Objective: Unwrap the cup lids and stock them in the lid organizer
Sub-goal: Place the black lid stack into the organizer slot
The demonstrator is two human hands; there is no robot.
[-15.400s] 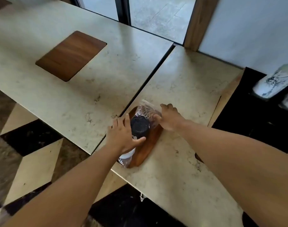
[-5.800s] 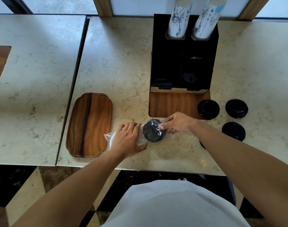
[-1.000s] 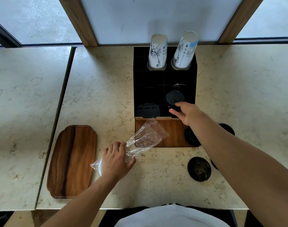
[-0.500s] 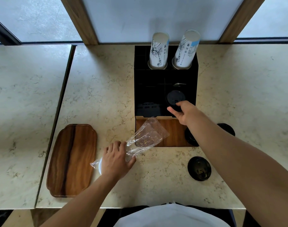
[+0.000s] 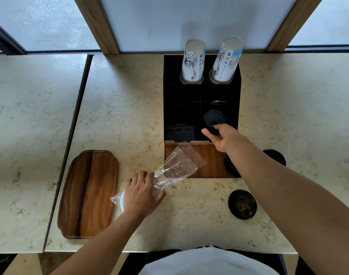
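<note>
R hand (image 5: 223,136) reached fwd over the black lid organizer (image 5: 189,108), thumb + fingers pinching a black cup lid (image 5: 213,120) by its near edge; lid sits tilted in the organizer's right-hand bay. Whether it's seated in the slot: can't tell.

L hand (image 5: 141,192) curled around the near end of the clear plastic sleeve (image 5: 179,165), pressing it on the counter (image 5: 120,116). Something white shows in the sleeve under the palm, prob. lids, can't confirm. Far end of sleeve is open, looks empty, sticks up over the organizer's wooden front base (image 5: 211,161).

Loose black lids on counter R of organizer: one (image 5: 242,204) near the front edge, clear of everything; one (image 5: 231,165) just beside the wood base, partly hidden by R forearm; one more (image 5: 276,156) further R, also partly hidden.

Two printed paper-cup stacks (image 5: 193,60) (image 5: 227,60) stand in the organizer's back holes. Wooden tray (image 5: 88,193) lies L of the L hand, nothing on it, sleeve end just beside its R edge.
</note>
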